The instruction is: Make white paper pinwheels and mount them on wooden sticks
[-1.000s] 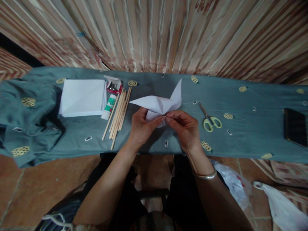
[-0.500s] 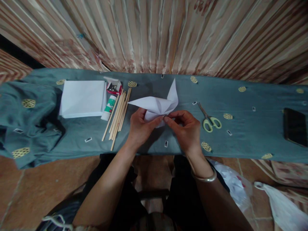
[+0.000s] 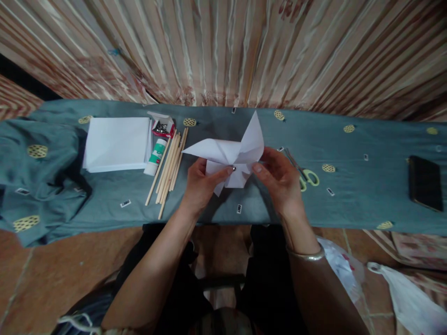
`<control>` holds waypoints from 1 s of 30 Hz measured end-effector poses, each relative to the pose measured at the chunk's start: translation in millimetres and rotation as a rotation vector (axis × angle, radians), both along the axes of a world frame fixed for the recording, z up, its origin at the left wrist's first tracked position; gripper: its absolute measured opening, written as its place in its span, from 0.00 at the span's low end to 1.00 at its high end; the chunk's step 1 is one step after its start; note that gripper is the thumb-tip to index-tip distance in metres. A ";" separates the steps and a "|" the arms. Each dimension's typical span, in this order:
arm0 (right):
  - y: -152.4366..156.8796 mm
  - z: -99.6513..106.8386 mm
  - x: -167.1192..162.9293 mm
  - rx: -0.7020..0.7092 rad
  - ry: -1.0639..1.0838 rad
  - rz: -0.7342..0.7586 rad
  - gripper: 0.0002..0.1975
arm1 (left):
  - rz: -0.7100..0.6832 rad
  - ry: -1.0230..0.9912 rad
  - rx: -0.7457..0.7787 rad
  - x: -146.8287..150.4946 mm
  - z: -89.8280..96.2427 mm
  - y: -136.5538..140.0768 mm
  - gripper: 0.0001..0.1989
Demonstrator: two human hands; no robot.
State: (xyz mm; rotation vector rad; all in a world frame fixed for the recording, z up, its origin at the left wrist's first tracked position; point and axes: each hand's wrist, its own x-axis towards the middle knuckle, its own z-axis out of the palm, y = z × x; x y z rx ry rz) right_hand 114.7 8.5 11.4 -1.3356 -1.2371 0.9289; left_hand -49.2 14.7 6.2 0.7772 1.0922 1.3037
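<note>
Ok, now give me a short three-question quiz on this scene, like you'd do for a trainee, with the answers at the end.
1. True or false: the right hand is holding the scissors.

2. Which of these lies between the paper stack and the wooden sticks?
a) a phone
b) a glue stick
c) a plastic bag

3. Which hand's thumb rests beside the shiny metal piece at the middle of the paper pinwheel?

Key:
1. False; the scissors lie on the tablecloth, partly hidden by that hand.
2. b
3. The left hand.
</note>
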 end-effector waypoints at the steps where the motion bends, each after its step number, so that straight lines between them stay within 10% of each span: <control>1: 1.2 -1.2 0.1 -0.054 0.080 0.092 0.22 | -0.017 -0.017 -0.011 1.7 0.1 -0.9 0.18; 7: -0.3 -3.4 -4.5 -0.232 0.258 0.198 0.16 | -0.088 -0.032 -0.046 6.8 -0.1 -5.7 0.19; 30: -3.1 -3.2 -1.0 -0.189 0.131 0.195 0.13 | -0.117 0.310 0.152 1.1 -2.5 -5.2 0.14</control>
